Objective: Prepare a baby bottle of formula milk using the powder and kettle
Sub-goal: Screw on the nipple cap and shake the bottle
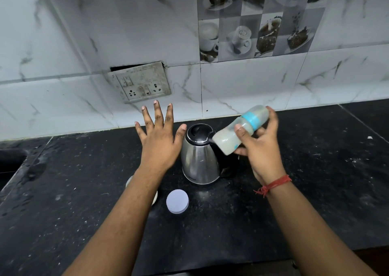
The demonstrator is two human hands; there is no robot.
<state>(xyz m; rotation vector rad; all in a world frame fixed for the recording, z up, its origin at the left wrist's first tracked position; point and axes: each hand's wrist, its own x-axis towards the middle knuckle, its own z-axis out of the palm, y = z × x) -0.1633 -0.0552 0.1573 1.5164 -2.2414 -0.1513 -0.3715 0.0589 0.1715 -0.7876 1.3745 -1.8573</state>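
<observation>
Bottle (242, 131) tilted in right hand (263, 153), fingers wrapped round it; left hand (160, 141) splayed, empty. Shake w/ firm grip, clear of kettle (200, 158).

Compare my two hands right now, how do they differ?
The left hand is open and empty, fingers spread, palm down; the right hand grips the baby bottle, tilted in the air. Only the right wrist wears a red thread. Both hover above the counter near the kettle.
</observation>
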